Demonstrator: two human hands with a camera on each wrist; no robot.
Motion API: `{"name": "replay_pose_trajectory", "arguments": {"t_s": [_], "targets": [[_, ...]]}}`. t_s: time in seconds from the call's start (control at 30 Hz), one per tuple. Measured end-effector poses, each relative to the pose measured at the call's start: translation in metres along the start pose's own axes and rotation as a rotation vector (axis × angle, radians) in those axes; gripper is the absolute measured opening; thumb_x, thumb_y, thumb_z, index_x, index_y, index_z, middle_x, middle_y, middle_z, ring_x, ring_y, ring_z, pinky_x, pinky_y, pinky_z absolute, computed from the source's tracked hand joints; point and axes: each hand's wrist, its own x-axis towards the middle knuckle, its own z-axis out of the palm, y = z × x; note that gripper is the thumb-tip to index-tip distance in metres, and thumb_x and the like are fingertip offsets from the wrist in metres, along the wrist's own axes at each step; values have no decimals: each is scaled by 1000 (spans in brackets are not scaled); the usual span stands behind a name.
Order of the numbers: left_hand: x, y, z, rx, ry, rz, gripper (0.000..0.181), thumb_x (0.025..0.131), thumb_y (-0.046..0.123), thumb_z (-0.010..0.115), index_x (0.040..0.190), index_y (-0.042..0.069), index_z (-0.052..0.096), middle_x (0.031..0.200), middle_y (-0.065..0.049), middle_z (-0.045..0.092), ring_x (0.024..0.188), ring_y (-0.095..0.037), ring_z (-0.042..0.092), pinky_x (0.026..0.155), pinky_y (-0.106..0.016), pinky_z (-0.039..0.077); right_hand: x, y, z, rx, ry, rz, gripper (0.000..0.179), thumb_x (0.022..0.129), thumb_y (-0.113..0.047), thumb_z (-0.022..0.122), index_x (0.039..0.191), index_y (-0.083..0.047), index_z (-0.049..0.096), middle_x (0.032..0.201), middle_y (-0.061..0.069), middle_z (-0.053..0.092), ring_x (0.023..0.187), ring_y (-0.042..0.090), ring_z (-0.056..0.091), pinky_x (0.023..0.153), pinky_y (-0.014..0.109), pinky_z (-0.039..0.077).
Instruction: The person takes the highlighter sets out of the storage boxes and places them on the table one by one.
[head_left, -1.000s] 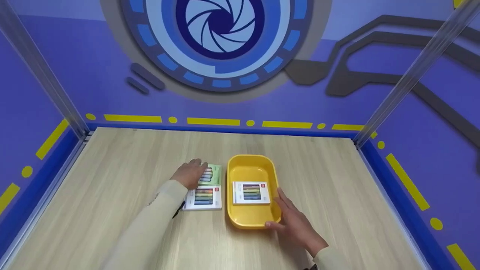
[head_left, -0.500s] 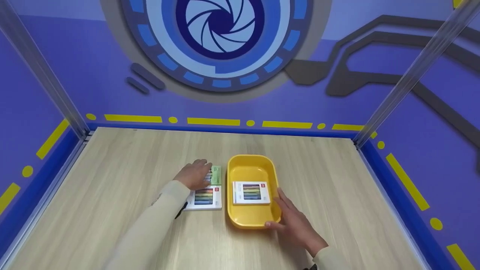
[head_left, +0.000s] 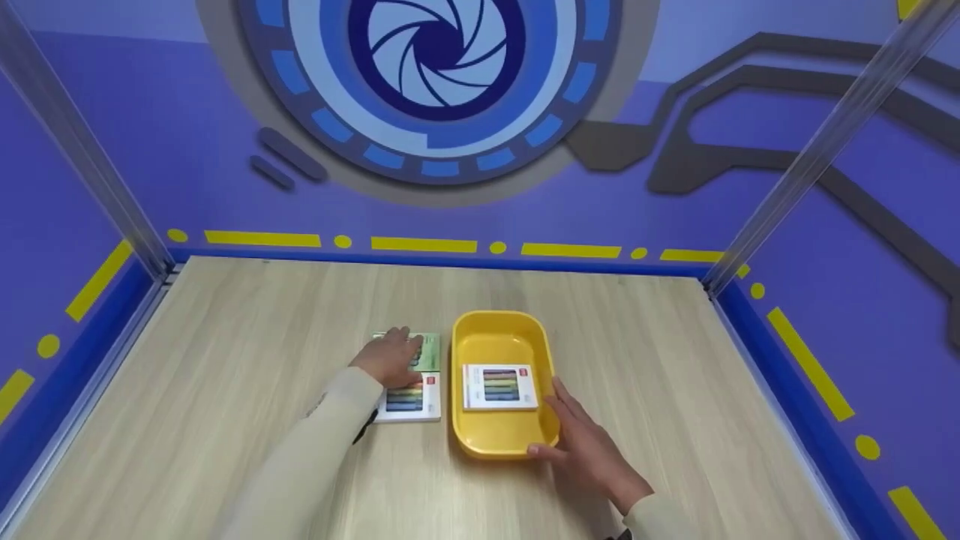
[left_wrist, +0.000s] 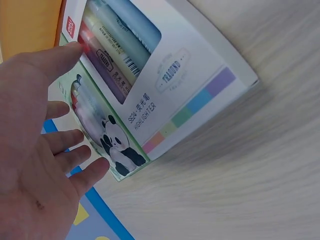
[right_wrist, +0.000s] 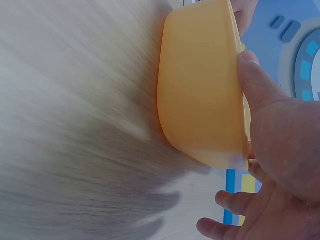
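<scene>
My left hand (head_left: 386, 360) hovers over two flat packs lying edge to edge on the table, fingers spread and loosely bent. The farther one is a green box with a panda print (left_wrist: 120, 145); the nearer is a white box of highlighters (left_wrist: 185, 95) with a window. In the left wrist view the thumb lies over the white box's edge, and the fingertips over the green box; contact is unclear. A yellow tray (head_left: 502, 442) holds another white box (head_left: 500, 386) with a window. My right hand (head_left: 592, 450) rests against the tray's right side, thumb at its near corner.
A light wood table (head_left: 262, 360) carries everything. Blue-purple panels (head_left: 480, 217) with yellow marks stand behind and at both sides, with metal posts (head_left: 810, 165) at the corners.
The left hand has shifted slightly right and nearer over the two packs, uncovering the green box's far left edge. The right hand and tray stay in place; the head view shifts slightly.
</scene>
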Motion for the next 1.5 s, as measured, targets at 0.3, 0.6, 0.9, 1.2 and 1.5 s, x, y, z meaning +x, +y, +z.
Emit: {"name": "replay_pose_trajectory", "arguments": {"t_s": [0.3,0.6,0.9,1.2,1.5], "targets": [[-1,1,2,4,1,-21,70,90,35,66,150,13,36,157,-15,31,146,-32,27,118,-49,29,0,0,-1,1,6,-7,89,75,-50,76,149,-18,38,165,-3,5,150,26,20,118,53,26],[-5,3,4,4,1,-20,69,91,34,65,150,13,36,158,-15,29,147,-32,26,118,-49,29,0,0,0,2,9,-7,90,75,-49,76,150,-19,36,165,-5,5,150,25,19,118,52,26],[-12,4,7,11,4,3,67,91,33,65,148,11,38,156,-18,31,145,-34,29,117,-50,32,1,0,1,-20,9,-17,91,75,-51,76,149,-16,36,165,-1,6,149,26,22,118,52,28],[-21,5,12,4,23,18,65,91,33,66,147,11,41,156,-18,32,145,-34,31,116,-50,33,1,0,0,-21,6,-14,93,74,-53,75,151,-18,35,165,-1,6,149,28,22,117,53,28],[-28,8,18,2,18,22,66,90,35,66,146,12,41,155,-18,32,144,-33,32,116,-50,32,1,2,1,-29,10,-33,91,76,-52,75,150,-16,36,165,-2,7,148,28,24,117,53,29]]}}
